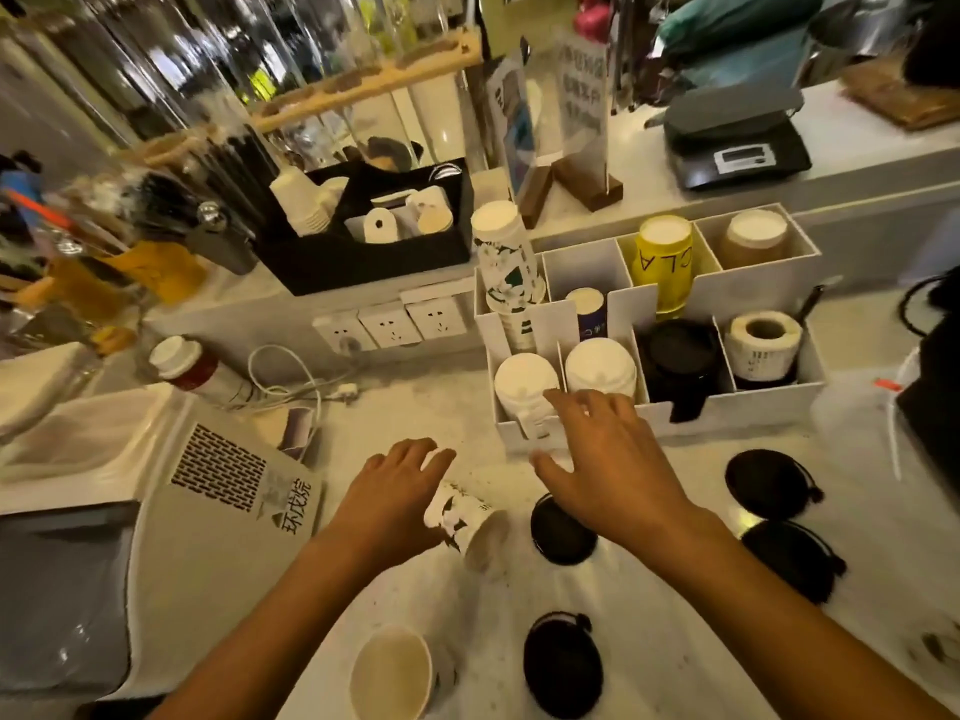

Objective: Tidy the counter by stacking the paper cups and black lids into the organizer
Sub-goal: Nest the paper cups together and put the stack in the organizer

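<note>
Here the left hand is wrapped around a patterned paper cup, holding it tipped with its open mouth toward the wearer, just above the counter. The right hand is spread, fingers apart and clamped on nothing, hovering at the front edge of the white organizer — whether its fingertips touch the white stack in the front-left compartment I cannot tell. Just beside the right wrist, toward the left hand, lies 1 black lid; nearer the wearer sits another black lid, and 2 more lids lie well out past the right forearm. Below the left forearm a second loose cup stands upright on the counter. Beyond the right hand, the organizer already holds a good deal: a tall stack of patterned cups at back-left, a second white stack, a yellow cup stack, and a compartment of black lids. By my reading the job is partway along — 2 cups and 4 lids are still outside, so the held cup likely wants to go onto the patterned stack, then the other cup, then the lids into the black-lid compartment.
</note>
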A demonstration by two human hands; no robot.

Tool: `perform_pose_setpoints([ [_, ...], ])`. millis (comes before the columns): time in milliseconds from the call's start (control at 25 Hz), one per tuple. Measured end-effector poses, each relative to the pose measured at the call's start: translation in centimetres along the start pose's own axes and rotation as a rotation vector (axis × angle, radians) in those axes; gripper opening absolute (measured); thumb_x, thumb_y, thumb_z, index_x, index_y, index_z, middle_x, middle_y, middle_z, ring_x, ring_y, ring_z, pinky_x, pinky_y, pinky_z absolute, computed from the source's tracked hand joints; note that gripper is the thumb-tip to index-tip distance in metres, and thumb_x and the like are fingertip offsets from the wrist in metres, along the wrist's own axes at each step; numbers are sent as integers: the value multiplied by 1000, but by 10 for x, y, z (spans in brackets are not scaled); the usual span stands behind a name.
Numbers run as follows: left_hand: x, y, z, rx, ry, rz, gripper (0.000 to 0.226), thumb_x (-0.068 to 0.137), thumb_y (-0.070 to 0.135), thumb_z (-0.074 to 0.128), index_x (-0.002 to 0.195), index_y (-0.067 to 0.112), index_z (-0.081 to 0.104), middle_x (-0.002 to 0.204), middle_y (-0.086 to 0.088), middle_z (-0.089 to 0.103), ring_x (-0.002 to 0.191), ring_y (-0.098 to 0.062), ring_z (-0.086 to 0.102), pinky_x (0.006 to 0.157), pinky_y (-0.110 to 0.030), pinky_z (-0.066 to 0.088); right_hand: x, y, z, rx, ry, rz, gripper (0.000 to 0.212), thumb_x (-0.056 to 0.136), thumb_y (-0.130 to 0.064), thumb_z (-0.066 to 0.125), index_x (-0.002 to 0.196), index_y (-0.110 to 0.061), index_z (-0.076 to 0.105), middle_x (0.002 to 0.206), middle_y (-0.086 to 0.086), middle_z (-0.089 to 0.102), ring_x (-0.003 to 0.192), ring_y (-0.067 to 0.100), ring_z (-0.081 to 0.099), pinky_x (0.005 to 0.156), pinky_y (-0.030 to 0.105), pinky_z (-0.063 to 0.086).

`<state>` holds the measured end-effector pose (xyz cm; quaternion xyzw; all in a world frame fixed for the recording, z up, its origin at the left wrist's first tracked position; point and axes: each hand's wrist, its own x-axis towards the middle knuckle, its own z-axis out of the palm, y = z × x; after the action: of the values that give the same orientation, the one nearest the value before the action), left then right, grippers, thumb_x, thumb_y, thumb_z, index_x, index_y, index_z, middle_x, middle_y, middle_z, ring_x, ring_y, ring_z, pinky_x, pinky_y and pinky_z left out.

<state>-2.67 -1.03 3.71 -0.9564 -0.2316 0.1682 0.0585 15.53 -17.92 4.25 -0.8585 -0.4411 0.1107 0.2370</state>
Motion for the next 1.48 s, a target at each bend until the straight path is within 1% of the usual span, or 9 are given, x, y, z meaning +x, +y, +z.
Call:
perform_pose_setpoints([
  [320, 39, -35, 85, -17, -157, 157, 107, 81, 37, 79, 159, 26, 5, 168, -4, 14, 153, -29, 15, 119, -49, 27, -7, -32, 115, -53, -221, 106, 84, 79, -72, 50, 148, -28, 31, 151, 5, 44, 136, 30, 37, 106, 45, 40],
  [520, 56, -37, 112, -49, -194, 200, 108, 83, 37, 78, 159, 27, 2, 166, -2, 18, 152, -28, 18, 119, -51, 24, -12, -36, 159, -74, -353, 202, 106, 69, -79, 56, 153, -25, 21, 154, 7, 38, 137, 35, 35, 106, 48, 40],
  [600, 59, -36, 121, -35, -196, 217, 102, 86, 27, 75, 159, 24, 5, 165, -3, 22, 151, -29, 19, 118, -51, 23, -12, -37, 169, -90, -371, 222, 106, 68, -78, 59, 152, -25, 22, 152, 7, 40, 135, 34, 38, 105, 48, 42],
  [720, 61, -36, 126, -32, -119, 236, 78, 89, 14, 66, 154, 20, 24, 157, -4, 36, 144, -29, 31, 114, -47, 28, -13, -40, 176, -121, -368, 215, 92, 74, -70, 62, 147, -24, 31, 147, 4, 47, 130, 30, 42, 102, 45, 44],
  [1040, 41, -44, 95, -249, 91, 226, 70, 81, 30, 72, 143, 26, 42, 143, 4, 50, 128, -22, 46, 103, -38, 40, -15, -30, 140, 92, -273, 106, 89, 76, -51, 71, 151, -28, 30, 150, -4, 43, 133, 20, 35, 109, 34, 36],
  [1160, 27, -46, 73, -355, 171, 199, 74, 74, 44, 79, 138, 30, 45, 137, 8, 54, 118, -17, 53, 94, -34, 47, -14, -27, 110, 169, -214, 28, 88, 72, -53, 74, 148, -40, 31, 148, -14, 42, 128, 3, 30, 106, 24, 37],
  [1240, 19, -44, 57, -420, 218, 162, 77, 71, 49, 81, 137, 33, 45, 134, 10, 56, 114, -14, 54, 88, -31, 50, -11, -26, 90, 219, -171, -3, 88, 72, -56, 74, 146, -48, 27, 148, -19, 39, 120, -11, 22, 99, 9, 29],
  [1280, 15, -40, 49, -445, 233, 141, 79, 70, 51, 82, 137, 33, 45, 134, 10, 56, 113, -13, 54, 86, -30, 51, -12, -25, 79, 246, -154, -2, 88, 72, -58, 74, 145, -52, 25, 148, -20, 37, 120, -12, 21, 98, 8, 24],
  [1480, -4, -2, 12, -530, 284, 32, 80, 67, 56, 82, 136, 38, 44, 129, 15, 56, 104, -8, 53, 74, -21, 41, -22, -12, 30, 474, -91, 55, 91, 69, -69, 73, 142, -61, 19, 157, -19, 29, 130, 3, 33, 104, 30, 35],
])
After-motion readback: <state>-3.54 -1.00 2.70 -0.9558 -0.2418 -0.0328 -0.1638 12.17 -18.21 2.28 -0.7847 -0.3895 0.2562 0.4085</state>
